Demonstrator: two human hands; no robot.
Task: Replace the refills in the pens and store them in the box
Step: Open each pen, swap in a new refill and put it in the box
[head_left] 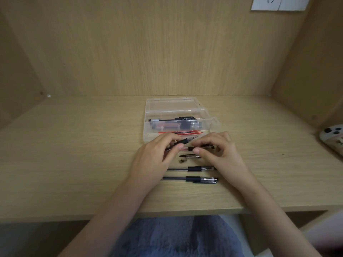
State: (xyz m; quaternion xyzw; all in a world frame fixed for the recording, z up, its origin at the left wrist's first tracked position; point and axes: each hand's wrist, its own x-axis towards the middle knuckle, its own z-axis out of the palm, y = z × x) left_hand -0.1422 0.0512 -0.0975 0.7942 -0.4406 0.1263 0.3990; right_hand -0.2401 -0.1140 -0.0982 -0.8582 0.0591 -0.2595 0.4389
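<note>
A clear plastic box [148, 119] stands open on the desk, with pens and red refills [182, 133] inside. My left hand [157, 154] grips an uncapped black pen [185, 141], its tip pointing right. Just to its right, my right hand [220, 151] pinches another black pen [201, 147] that lies level in front of the box. A loose pen cap [189, 156] and a small dark piece [182, 161] lie between my hands. Two capped black pens [194, 168] [193, 179] lie closer to me.
The wooden desk [74, 164] is closed in by back and side panels. A phone [332, 138] lies at the right edge. The desk's front edge runs just under my forearms.
</note>
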